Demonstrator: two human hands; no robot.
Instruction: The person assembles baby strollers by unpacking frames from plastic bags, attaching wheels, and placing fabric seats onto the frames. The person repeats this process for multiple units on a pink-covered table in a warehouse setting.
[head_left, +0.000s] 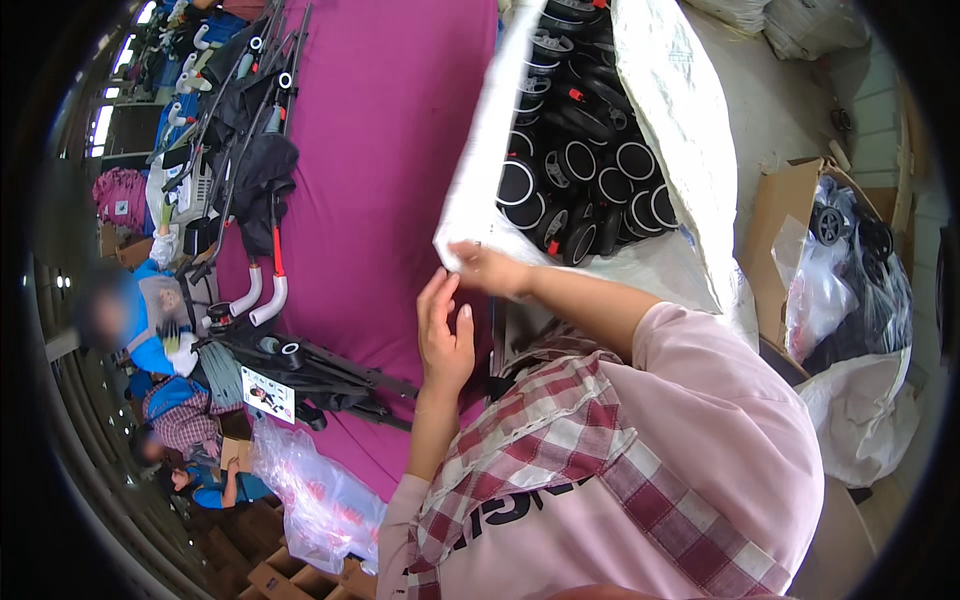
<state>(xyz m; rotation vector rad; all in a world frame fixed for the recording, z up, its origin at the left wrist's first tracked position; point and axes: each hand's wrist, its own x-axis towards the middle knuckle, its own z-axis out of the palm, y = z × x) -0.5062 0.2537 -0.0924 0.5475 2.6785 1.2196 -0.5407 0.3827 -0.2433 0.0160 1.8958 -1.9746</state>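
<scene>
A large white woven sack stands with its mouth spread, full of black stroller wheels with white rings and a few red parts. My right hand is at the near left corner of the sack's rim, its fingers curled over the white edge and slightly blurred. Just below that corner, my left hand is raised with fingers stretched and thumb apart, holding nothing. Its fingertips come close to the right hand and the sack's corner; whether they touch cannot be made out. Both hands are over the edge of a purple cloth-covered table.
Folded black stroller frames with white curved tubes lie along the table's left side. A transparent plastic bag is at its near end. To the right stands a cardboard box with bagged wheels. Co-workers in blue are across the table.
</scene>
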